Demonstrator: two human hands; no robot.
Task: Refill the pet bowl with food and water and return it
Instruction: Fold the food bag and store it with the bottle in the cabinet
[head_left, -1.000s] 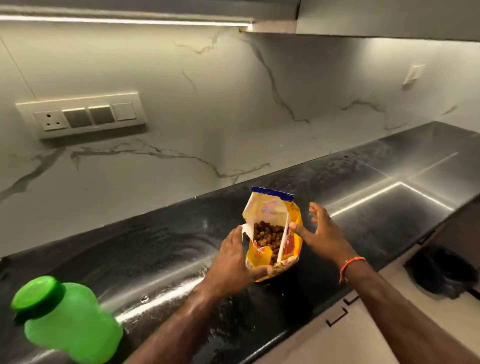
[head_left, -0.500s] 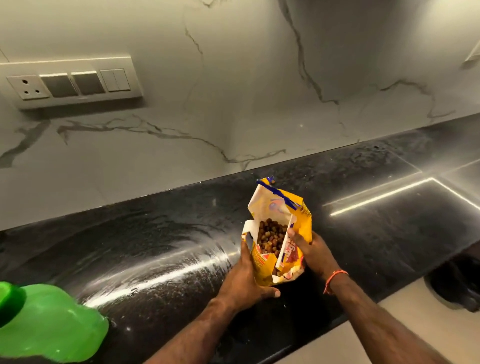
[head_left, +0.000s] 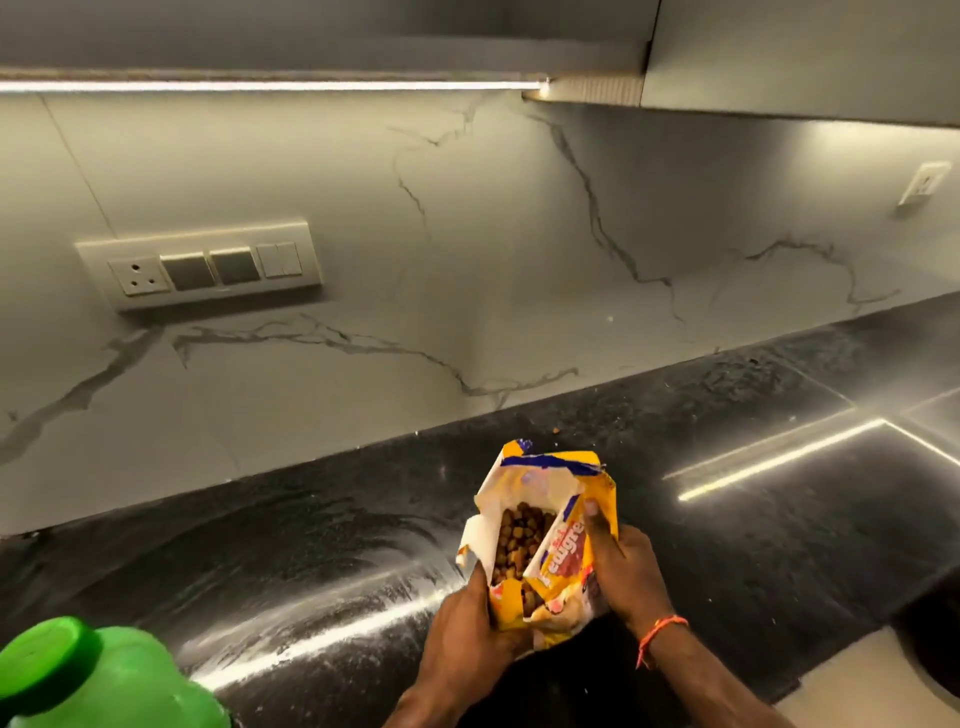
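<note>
Left hand (head_left: 470, 621) and right hand (head_left: 621, 566) both clasp the opened food bag (head_left: 550, 540) upright on desk (head_left: 311, 551), likely so kibble stays in.

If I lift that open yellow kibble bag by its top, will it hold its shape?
Probably not: the yellow bag looks thin and crumpled, so it would likely flop. Its torn top gapes over loose kibble, so tilting could spill. Both hands, left hand and right hand, support it lower down.

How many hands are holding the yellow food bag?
2. The left hand grips the open yellow pet-food bag at its lower left side; the right hand grips its right side, thumb on the front.
</note>
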